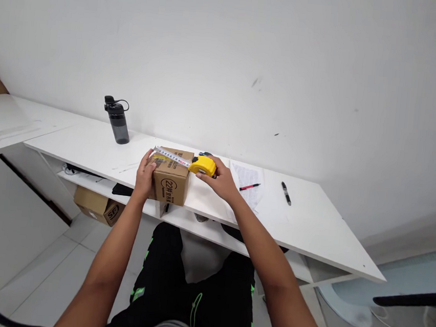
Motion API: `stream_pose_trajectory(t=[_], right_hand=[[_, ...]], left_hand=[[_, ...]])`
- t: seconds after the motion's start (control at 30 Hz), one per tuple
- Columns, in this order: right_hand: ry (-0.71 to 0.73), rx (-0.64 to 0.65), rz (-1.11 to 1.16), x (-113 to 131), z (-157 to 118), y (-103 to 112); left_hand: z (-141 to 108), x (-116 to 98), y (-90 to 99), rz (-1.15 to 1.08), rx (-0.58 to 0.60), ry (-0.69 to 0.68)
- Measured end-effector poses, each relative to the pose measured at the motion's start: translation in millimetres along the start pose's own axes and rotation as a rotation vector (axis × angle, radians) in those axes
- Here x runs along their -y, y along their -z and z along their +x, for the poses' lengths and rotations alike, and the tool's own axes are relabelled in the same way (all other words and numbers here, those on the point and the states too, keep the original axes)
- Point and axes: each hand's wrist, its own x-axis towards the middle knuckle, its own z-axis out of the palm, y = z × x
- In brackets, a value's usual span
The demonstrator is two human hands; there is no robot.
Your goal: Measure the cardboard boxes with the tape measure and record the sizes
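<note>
A small brown cardboard box [170, 184] with dark printing sits at the front edge of the white desk. My left hand [145, 174] is closed against the box's left side, its upper fingertips beside the free end of the blade. In my right hand [220, 179] is a yellow tape measure [204, 166], gripped at the box's right top edge. Its white blade [172, 156] is pulled out and runs across the top of the box toward my left fingers. Whether those fingers also pinch the blade's end, I cannot tell.
A dark water bottle [118, 122] stands by the wall on the left. Right of the box lie printed papers [248, 179], a red-and-black pen [250, 186] and a black marker [286, 193]. Another carton [96, 206] is below the desk [308, 223], above my legs' left.
</note>
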Motion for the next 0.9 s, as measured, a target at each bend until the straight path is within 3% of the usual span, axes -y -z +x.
stream_pose_trajectory(t=[0.17, 0.27, 0.33, 0.37, 0.43, 0.47, 0.57, 0.63, 0.67, 0.73, 0.9], right_hand=[[-0.035, -0.307, 0.280, -0.4, -34.2, -6.8], [-0.092, -0.403, 0.446, -0.1, -64.7, -6.5], [-0.147, -0.423, 0.524, -2.1, -86.5, -6.1], [-0.180, -0.427, 0.565, -4.1, -96.8, -6.4], [-0.236, -0.444, 0.663, -10.1, -114.0, -8.2], [-0.254, -0.453, 0.711, -13.9, -120.6, -9.1], [-0.272, -0.415, 0.745, -26.2, -132.5, -6.4], [-0.289, -0.294, 0.639, -34.5, -135.8, 5.2], [-0.299, -0.239, 0.549, -38.9, -136.3, 14.5], [-0.310, -0.215, 0.304, -49.1, -134.7, 39.5], [-0.337, -0.414, -0.393, -85.8, -105.3, 112.2]], left_hand=[[16.7, 6.3, -18.6, 0.112, -0.145, -0.062], [19.4, -0.2, -35.6, 0.294, -0.367, -0.267], [3.5, -8.0, -53.1, 0.348, -0.477, -0.441], [-11.2, -12.0, -63.8, 0.316, -0.469, -0.500], [-50.6, -18.5, -88.0, 0.128, -0.329, -0.479], [-72.2, -20.6, -101.0, 0.011, -0.201, -0.409], [-122.6, -21.8, -139.2, -0.132, 0.352, -0.039], [-131.9, -19.4, -161.4, -0.114, 0.552, 0.198], [-129.0, -17.5, -171.2, -0.097, 0.581, 0.254], [-113.1, -12.4, -188.4, -0.059, 0.567, 0.222], [-77.0, 4.1, -224.1, 0.283, 0.678, -0.074]])
